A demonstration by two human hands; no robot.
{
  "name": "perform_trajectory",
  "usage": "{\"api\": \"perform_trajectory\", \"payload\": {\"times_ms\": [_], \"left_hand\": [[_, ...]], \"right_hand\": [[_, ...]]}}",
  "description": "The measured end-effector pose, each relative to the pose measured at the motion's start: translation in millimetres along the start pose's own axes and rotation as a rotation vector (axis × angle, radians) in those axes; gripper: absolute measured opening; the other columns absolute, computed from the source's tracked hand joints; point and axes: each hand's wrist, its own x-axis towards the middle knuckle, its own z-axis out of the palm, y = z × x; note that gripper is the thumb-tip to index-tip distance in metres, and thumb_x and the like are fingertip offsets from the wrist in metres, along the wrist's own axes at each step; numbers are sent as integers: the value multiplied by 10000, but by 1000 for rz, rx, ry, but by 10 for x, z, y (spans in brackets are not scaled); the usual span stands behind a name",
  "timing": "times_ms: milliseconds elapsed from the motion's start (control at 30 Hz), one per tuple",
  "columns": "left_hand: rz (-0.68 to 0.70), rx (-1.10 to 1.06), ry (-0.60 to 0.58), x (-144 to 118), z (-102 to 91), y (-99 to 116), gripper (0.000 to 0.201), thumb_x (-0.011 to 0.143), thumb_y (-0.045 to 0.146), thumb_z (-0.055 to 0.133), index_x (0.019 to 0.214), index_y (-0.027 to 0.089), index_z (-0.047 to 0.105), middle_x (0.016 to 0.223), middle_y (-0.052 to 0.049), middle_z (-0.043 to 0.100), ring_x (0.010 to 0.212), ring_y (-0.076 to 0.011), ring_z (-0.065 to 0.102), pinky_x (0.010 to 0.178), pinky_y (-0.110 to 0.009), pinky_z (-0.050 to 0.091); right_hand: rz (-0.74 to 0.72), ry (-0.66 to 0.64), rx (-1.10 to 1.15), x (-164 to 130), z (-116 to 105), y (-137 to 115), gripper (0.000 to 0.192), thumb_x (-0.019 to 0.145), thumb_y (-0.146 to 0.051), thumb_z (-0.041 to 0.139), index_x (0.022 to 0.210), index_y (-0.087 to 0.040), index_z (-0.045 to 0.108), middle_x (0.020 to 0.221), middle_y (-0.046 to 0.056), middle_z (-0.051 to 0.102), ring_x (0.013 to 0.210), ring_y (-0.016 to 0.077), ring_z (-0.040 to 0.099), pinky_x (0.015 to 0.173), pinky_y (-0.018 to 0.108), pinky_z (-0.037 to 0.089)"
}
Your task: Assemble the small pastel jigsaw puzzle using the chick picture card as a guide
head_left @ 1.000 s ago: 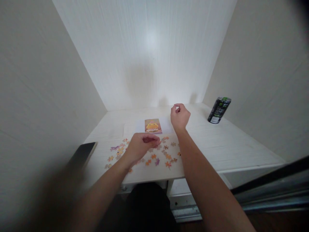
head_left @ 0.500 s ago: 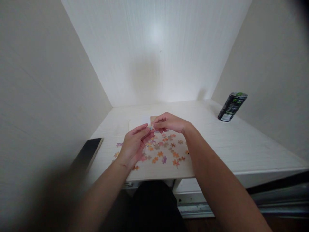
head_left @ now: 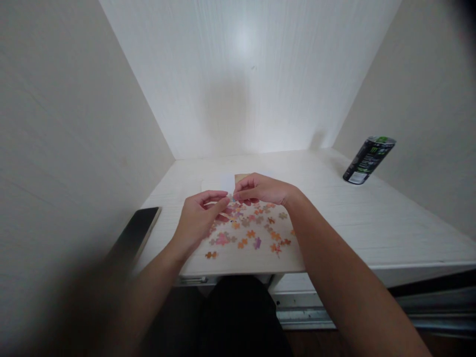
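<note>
"What lay leftmost?"

"A flat black rectangular slab with a pale edge (head_left: 138, 228), on the white wood-grain tabletop (head_left: 327, 223). Next, the bare left hand (head_left: 199, 215), thumb and fingers slightly parted."

"And then?"

"A small pale-blue puzzle piece (head_left: 231, 198), pinched narrowly by the bare right hand (head_left: 262, 189). Orange, pink and purple interlocking puzzle pieces (head_left: 251, 233) lay scattered below. Rightmost stood a black cylindrical can with green markings (head_left: 368, 161)."
</note>
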Motion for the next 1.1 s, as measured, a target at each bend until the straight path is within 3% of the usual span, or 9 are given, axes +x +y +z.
{"api": "perform_trajectory", "payload": {"times_ms": [100,167,300,400,700,1100], "left_hand": [[308,517,70,-224,-217,-62,237,837,335,664,1020,191,706,882,-57,706,724,-174,644,685,-312,532],[431,707,16,-426,-328,-153,167,881,294,603,976,207,710,964,-72,686,846,-195,639,791,-339,528],[535,832,-110,-738,-401,-372,197,899,245,575,1052,228,698,1110,-104,646,1051,-239,597,937,-399,493],[617,871,-144,-789,-385,-462,240,908,221,558,1122,227,668,1181,-108,639,1099,-260,579,979,-471,462],[648,960,-283,-721,-395,-482,331,930,222,541,1257,231,593,1287,-68,642,1188,-275,545,1001,-523,416],[668,1008,-287,-747,-422,-476,327,933,207,530,1254,228,594,1279,-59,653,1184,-267,548,987,-499,403]], "right_hand": [[25,-50,-156,78,86,63,197,801,-357,635,787,-173,705,642,-16,611,559,91,495,503,223,347],[55,-75,-269,124,155,99,184,778,-343,647,774,-175,720,659,-1,640,573,103,517,512,228,363],[139,-141,-388,164,252,106,182,755,-336,643,739,-173,721,646,10,661,544,108,528,506,231,366],[180,-196,-476,157,267,70,226,781,-352,602,744,-159,714,640,17,663,540,102,527,512,224,365],[206,-221,-690,162,279,57,199,745,-350,620,766,-179,719,687,19,678,626,120,557,569,240,354],[254,-226,-767,107,331,-36,175,722,-353,611,722,-199,692,675,18,669,592,129,532,538,256,324]]}}
